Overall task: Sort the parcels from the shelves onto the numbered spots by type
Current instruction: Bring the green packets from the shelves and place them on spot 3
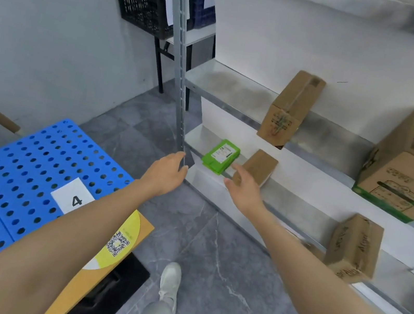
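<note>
While the flat green plastic parcel (221, 156) lies on the low white shelf board (204, 140), near its left end, a small brown cardboard box (259, 167) stands just beside it on the right; the right hand (243, 187) reaches to this box with fingers straight and apart, holding nothing; if it touches the box I cannot tell; the left hand (167, 172) is near the grey metal shelf post (181, 56), fingers loosely bent, nothing in it; higher shelves carry a tilted brown carton (290, 108) and a large open carton (412, 169); on the left lies a blue perforated plastic board (5, 178) with a white paper marked 4 (74, 199).
</note>
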